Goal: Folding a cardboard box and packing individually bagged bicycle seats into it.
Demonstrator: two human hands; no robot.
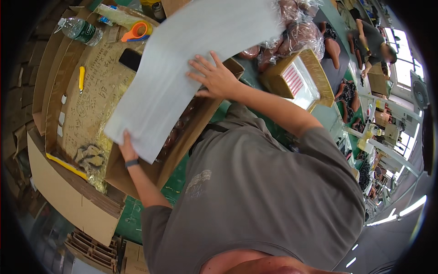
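Note:
A long white sheet (182,59), which looks like thin packing foam, stretches across an open cardboard box (119,176). My left hand (128,148) pinches the sheet's near-left corner, thumb on top and the other fingers mostly hidden beneath. Spread over the sheet's right edge, the fingers of my right hand (213,77) lie flat on its surface. Between the sheet and the box wall, reddish-brown things in clear plastic (175,134) show inside the box. The sheet hides most of the box's contents.
On the marked board at left are a yellow cutter (81,80), a dark phone (130,59), an orange tape dispenser (138,32) and a water bottle (81,31). Wrapped brown saddle-shaped pieces (299,39) and a smaller carton (278,80) stand at right. Another person (374,41) works farther off.

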